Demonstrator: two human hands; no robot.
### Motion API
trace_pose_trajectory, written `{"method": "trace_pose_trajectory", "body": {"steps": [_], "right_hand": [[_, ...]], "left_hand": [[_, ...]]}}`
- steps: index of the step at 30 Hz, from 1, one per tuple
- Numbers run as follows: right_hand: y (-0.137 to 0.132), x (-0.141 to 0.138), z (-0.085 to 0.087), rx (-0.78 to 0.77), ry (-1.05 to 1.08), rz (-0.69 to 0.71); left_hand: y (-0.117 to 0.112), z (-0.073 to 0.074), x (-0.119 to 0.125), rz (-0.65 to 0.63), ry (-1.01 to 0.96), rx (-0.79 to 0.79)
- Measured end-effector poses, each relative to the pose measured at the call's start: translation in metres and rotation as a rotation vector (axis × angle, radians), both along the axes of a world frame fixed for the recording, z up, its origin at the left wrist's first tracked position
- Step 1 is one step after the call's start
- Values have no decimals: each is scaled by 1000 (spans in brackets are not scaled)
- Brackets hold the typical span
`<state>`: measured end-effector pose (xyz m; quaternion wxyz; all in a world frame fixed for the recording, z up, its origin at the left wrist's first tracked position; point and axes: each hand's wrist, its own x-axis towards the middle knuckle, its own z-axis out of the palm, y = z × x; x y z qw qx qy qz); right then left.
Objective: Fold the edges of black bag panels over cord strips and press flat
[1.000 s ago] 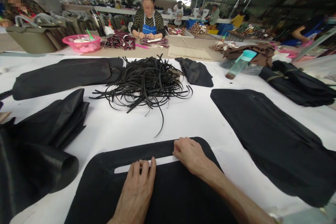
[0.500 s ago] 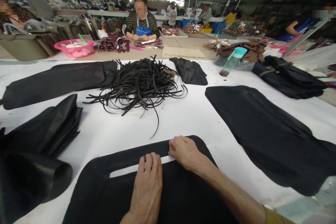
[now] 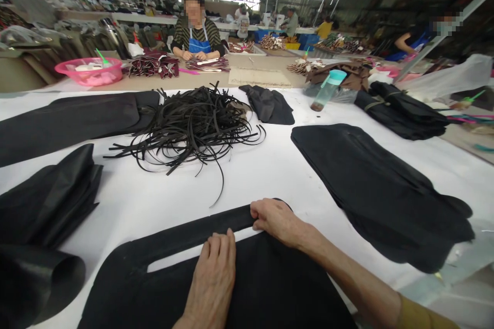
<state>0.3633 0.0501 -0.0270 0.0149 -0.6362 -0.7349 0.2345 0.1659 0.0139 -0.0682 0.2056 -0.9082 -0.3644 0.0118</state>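
A black panel (image 3: 266,288) with rounded corners lies on the white table in front of me, with a long narrow slot cut near its far edge. White shows through the slot. My left hand (image 3: 214,272) rests flat on the panel below the slot, its fingers stretched out and the tips at the slot's lower edge. Farther right, my right hand (image 3: 276,221) is closed on the band of panel between slot and far edge, thumb at the slot, fingers curled over. That hand covers the slot's right end.
A tangle of thin black strips (image 3: 193,123) lies beyond the panel. Stacked black pieces (image 3: 370,180) are at right, folded black sheets (image 3: 46,195) at left. A teal-lidded bottle (image 3: 326,92) stands farther back. Across the table sits a person in a blue apron (image 3: 199,43).
My view has turned slightly right, so the table's contents sit farther left. The right thumb now shows at the slot's edge, and the slot looks a little wider. My left hand stays flat.
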Motion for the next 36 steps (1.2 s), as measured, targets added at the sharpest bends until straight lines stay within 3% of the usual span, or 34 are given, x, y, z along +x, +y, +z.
{"method": "trace_pose_trajectory", "body": {"steps": [7, 14, 21, 31, 36], "right_hand": [[-7, 7, 3, -12, 1, 35], [9, -5, 16, -147, -148, -2], [20, -10, 30, -248, -238, -54], [24, 6, 19, -275, -247, -159], [19, 12, 24, -239, -242, -180]], "left_hand": [[0, -1, 1, 1, -54, 26], [-4, -6, -1, 35, -19, 6], [-2, 8, 12, 63, 87, -76], [3, 14, 36, 155, 260, -85], [5, 16, 47, 187, 321, -33]]}}
